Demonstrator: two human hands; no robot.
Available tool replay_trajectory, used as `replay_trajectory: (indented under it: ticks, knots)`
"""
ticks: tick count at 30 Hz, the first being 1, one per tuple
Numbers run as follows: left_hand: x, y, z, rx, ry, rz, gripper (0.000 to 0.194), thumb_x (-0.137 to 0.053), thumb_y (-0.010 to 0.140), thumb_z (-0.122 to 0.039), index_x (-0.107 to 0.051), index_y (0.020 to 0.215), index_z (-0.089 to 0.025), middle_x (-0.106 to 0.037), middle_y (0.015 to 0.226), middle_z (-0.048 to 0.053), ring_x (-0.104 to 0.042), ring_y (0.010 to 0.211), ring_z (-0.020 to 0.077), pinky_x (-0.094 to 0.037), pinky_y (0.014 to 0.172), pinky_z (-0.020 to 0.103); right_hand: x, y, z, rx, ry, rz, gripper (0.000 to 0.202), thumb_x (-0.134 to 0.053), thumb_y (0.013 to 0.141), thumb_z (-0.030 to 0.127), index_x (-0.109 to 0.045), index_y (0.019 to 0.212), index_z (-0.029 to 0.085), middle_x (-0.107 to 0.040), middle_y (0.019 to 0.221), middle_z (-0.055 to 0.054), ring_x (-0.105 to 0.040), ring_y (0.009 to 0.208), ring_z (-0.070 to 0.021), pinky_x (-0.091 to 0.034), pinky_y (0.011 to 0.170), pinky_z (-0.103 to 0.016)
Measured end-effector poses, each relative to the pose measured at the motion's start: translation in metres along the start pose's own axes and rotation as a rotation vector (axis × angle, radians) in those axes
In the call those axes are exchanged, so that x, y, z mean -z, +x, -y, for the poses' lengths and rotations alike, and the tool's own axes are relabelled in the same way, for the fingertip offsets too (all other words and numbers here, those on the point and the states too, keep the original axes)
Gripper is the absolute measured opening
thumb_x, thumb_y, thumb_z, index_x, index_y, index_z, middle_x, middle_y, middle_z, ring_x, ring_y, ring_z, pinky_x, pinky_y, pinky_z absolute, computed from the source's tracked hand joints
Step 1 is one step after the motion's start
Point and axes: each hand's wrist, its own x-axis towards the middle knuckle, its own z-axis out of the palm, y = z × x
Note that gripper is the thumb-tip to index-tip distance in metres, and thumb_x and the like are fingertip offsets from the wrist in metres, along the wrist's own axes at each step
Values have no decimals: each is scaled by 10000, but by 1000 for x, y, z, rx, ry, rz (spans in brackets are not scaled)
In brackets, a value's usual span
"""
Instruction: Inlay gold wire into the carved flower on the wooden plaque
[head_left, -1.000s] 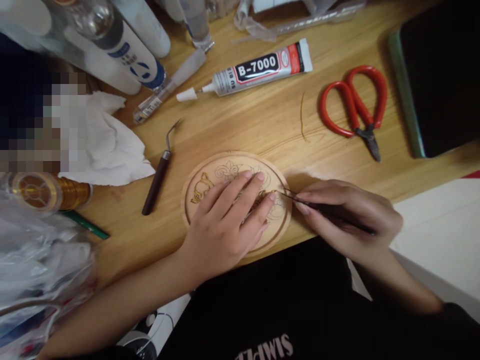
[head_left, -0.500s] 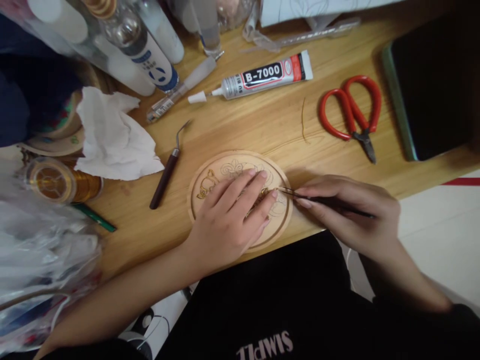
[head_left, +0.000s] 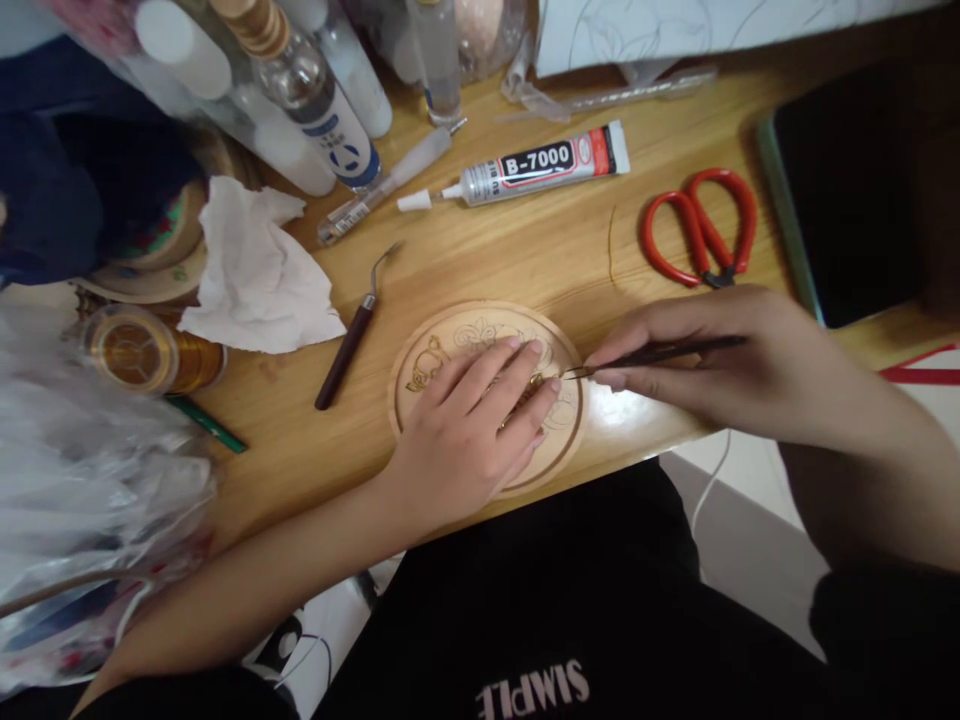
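Under my left hand (head_left: 472, 425) lies a round wooden plaque (head_left: 401, 385) with pencilled flowers and gold wire outlines (head_left: 427, 365) on its left part. The fingers of that hand rest spread and flat across it, covering its middle. My right hand (head_left: 690, 365) pinches dark tweezers (head_left: 660, 353) at the plaque's right edge. Their tips point left, close to my left fingertips, where a bit of gold wire shows. Whether the tips grip the wire is too small to tell.
Behind the plaque lie a B-7000 glue tube (head_left: 540, 163), red-handled cutters (head_left: 701, 230) and a phone (head_left: 847, 200). To the left are a hooked tool (head_left: 352, 345), crumpled tissue (head_left: 262, 270), a gold wire spool (head_left: 154, 350) and a glass bottle (head_left: 322, 110).
My right hand has turned and risen slightly, its forearm swinging up to the right, and now hides the cutters' jaws. The tweezers lie at a new angle. My left hand stays on the plaque.
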Motion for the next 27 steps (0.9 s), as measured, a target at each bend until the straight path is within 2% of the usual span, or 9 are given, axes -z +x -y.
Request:
replay_trajectory:
  ticks: [8,16,20,25,27]
  knots:
    - [0,0,-1,9,15,16,303,-570,937,-281,-642,1202,-153,-624,1331,129,-586,1229,290,-478,998,429,2,4,-7,-123,90,-6,165,-753,799,387,-750,841,227,-729,769,2,-664,694,-143,-502,578,-257]
    - [1,-1,-1,18,3,10,301,-578,935,-278,-646,1198,-149,-625,1329,129,-586,1228,290,-469,1010,425,0,2,1,-143,83,-10,144,-758,803,362,-738,829,222,-717,761,11,-645,690,-127,-499,589,-250]
    - [2,-1,-1,17,4,6,298,-583,931,-269,-645,1196,-147,-626,1326,133,-584,1227,292,-475,999,426,0,1,2,-118,60,-15,134,-737,822,355,-732,836,222,-721,771,6,-656,688,-136,-508,590,-256]
    - [2,-1,0,17,-30,31,302,-579,933,-255,-639,1205,-137,-611,1342,151,-567,1249,303,-473,1004,436,-3,-3,0,24,-16,-37,18,-718,839,245,-718,854,235,-711,752,24,-624,617,-95,-486,535,-213]
    - [2,-1,0,19,-41,27,307,-576,933,-249,-633,1213,-137,-602,1353,151,-559,1259,303,-469,1014,441,-5,-4,3,30,-62,-54,21,-713,842,237,-710,856,223,-712,757,19,-615,605,-90,-483,525,-208]
